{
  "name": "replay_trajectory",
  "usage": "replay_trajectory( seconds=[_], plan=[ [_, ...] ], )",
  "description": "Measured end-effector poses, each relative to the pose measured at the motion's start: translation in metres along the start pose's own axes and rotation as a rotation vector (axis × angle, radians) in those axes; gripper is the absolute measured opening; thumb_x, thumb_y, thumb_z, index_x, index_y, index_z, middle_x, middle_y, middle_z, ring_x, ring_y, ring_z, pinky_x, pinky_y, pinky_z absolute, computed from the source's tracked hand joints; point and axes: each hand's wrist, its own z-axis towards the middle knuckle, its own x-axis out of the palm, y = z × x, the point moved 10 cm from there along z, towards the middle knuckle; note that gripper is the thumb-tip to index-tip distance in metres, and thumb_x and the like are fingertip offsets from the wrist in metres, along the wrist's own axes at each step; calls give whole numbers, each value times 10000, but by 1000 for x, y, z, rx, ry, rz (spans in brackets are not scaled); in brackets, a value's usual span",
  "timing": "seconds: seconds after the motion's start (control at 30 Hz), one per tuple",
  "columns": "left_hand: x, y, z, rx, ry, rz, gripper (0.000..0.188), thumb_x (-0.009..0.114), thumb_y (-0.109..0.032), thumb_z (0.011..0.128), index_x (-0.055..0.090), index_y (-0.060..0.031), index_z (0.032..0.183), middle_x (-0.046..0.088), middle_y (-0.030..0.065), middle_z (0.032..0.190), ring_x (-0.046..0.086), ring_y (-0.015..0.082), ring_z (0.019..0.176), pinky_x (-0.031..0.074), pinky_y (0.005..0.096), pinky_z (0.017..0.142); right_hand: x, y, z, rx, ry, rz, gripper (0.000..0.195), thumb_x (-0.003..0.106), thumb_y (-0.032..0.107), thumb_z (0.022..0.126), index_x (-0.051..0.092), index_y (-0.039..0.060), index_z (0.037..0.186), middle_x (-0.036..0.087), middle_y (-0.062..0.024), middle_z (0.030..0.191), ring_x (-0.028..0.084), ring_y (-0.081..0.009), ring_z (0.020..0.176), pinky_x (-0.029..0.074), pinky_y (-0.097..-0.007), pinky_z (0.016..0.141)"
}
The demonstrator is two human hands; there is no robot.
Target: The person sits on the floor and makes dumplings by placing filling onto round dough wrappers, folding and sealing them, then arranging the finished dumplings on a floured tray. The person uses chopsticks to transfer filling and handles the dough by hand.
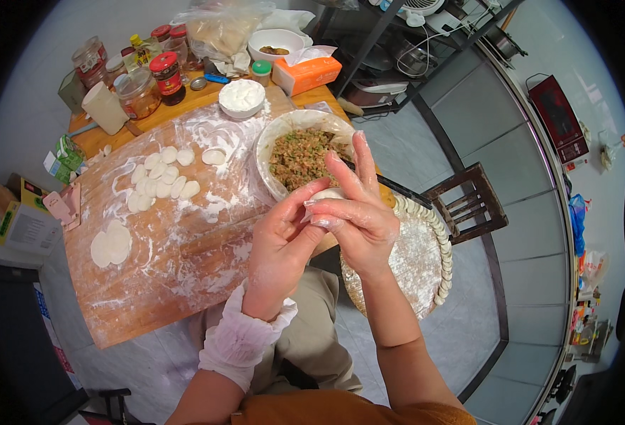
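My left hand [286, 247] and my right hand [368, 223], both dusted with flour, meet in front of me and pinch a dumpling [327, 195] between thumbs and forefingers. Fingers hide much of it. Just beyond them is a white bowl [266, 139] of minced filling [299, 156] with green bits. A dark handle [405, 191] extends from behind my right hand. To the left, small dough discs [158, 172] and a few larger, overlapping dough wrappers [111, 243] lie on a floured wooden board [195, 281].
A round tray [416, 260], lower right, carries a rim row of folded dumplings [445, 249] beside a wooden chair [469, 204]. A flour bowl [241, 98], an orange tissue box [309, 74] and several jars [166, 77] stand at the back. A pink object [64, 207] sits at the board's left edge.
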Motion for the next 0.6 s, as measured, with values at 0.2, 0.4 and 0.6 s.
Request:
replay_trajectory(
  seconds=[0.2,0.4,0.6],
  plan=[
    [-1,3,0,-16,10,-81,476,514,62,871,378,41,1326,495,117,1252,495,150,1139,413,278,961,-1,-1,-1,4,-48,55,200,688,52,720,723,56,916,546,-135,1276,268,-411,1340,252,-456,1074],
    [0,1,-1,-39,-54,-203,504,509,71,862,347,33,1338,460,120,1278,482,164,1153,405,306,983,3,-2,1,79,-68,114,211,688,54,721,719,46,930,540,-141,1281,255,-402,1349,255,-456,1074],
    [9,-3,-1,-91,22,-325,517,493,73,864,324,15,1349,455,104,1278,474,172,1168,398,324,996,5,-4,0,-16,5,117,294,687,71,730,696,46,1023,509,-147,1315,235,-395,1358,229,-459,1082]
  ],
)
